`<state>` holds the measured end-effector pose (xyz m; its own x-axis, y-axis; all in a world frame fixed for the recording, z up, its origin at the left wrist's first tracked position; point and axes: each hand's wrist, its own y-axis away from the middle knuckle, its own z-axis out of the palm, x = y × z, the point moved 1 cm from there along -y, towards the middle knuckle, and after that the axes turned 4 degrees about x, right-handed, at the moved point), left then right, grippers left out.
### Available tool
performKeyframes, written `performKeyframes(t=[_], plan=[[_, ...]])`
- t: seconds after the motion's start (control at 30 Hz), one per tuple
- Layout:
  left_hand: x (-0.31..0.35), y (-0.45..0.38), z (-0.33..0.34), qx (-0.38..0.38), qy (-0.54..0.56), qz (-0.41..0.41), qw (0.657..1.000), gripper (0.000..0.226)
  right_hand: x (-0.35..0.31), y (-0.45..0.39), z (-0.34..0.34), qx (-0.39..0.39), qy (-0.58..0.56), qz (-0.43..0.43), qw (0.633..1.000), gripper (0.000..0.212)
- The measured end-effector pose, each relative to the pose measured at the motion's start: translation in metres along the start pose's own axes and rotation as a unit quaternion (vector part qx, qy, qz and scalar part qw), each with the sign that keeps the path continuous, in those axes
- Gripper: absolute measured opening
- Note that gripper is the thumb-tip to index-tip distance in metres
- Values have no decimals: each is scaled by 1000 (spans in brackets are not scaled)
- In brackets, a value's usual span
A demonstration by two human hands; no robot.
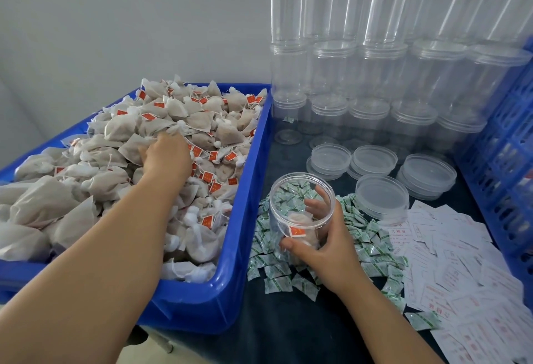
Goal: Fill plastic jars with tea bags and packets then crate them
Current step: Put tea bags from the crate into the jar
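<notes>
Clear plastic is showing between the right hand's (326, 244) curled fingers (315, 205) and thumb, which are gripping an open jar (300, 208) tilted toward the camera just right of the bin (248, 185). One tea bag (300, 225) with an orange tag is lying inside it. The jar is hovering over a scatter of green-and-white packets (360, 236) on the dark table (288, 335).

Fingers of the left hand (167, 156) are digging into the heap of tea bags (121, 156) filling the blue bin; they are buried, so I cannot tell whether they are holding any.

Behind the jar, clear lids (375, 159) are lying in short stacks, and empty jars (375, 55) are standing stacked against the wall. White slips (461, 271) with red print are spreading to the right, beside a blue crate (501, 162).
</notes>
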<state>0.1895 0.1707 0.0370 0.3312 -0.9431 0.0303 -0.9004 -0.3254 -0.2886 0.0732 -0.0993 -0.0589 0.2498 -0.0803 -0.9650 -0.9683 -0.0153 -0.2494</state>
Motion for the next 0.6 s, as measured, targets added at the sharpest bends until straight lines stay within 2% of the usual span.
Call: performKeyframes(t=[0.27,0.37,0.6], plan=[[-3,4,-6,78,45,-3,996,14,-2,1,-1,-6,-3,3,1000,86],[-2,4,-18,116,94,-11,989,18,-1,1,0,-5,-1,4,1000,87],[14,13,-47,204,262,55,942,21,0,0,0,-3,0,8,1000,90]])
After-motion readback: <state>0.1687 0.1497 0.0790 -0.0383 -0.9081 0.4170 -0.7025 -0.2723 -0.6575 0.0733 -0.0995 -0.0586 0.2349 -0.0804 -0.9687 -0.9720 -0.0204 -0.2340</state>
